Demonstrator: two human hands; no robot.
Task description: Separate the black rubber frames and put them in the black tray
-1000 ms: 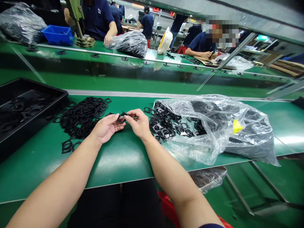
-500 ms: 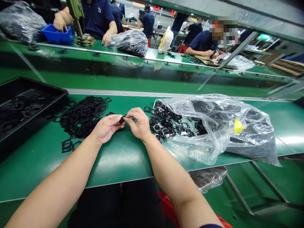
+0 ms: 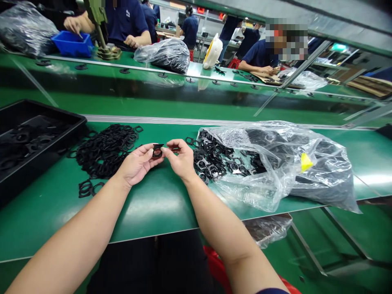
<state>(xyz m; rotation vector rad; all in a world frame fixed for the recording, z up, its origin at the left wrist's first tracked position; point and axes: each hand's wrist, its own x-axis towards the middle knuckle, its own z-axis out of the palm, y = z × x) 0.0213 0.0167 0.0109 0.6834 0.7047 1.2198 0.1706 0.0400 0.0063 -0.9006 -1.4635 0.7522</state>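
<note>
Between my two hands is a small black plastic frame (image 3: 158,145) with a round opening, held up off the green table (image 3: 147,216). My left hand (image 3: 137,165) pinches its left side between thumb and fingers. On its right edge are the thumb and fingertips of my right hand (image 3: 180,160), closed on it. A heap of similar black frames (image 3: 102,151) lies left of my left hand. To the right of my right hand, more black frames (image 3: 211,157) spill from the mouth of a clear plastic bag (image 3: 324,171).
A black tray (image 3: 69,128) with black parts stands at the far left. Two loose frames (image 3: 85,188) lie before the heap. Across a gap, co-workers sit at another bench with a blue bin (image 3: 73,44), a green press (image 3: 102,30) and a bagged bundle (image 3: 171,55).
The black frame has been turned between my fingers, so its round opening now faces me. My hands have hardly shifted. Across the bench, a co-worker's hand has lifted from the blue bin.
</note>
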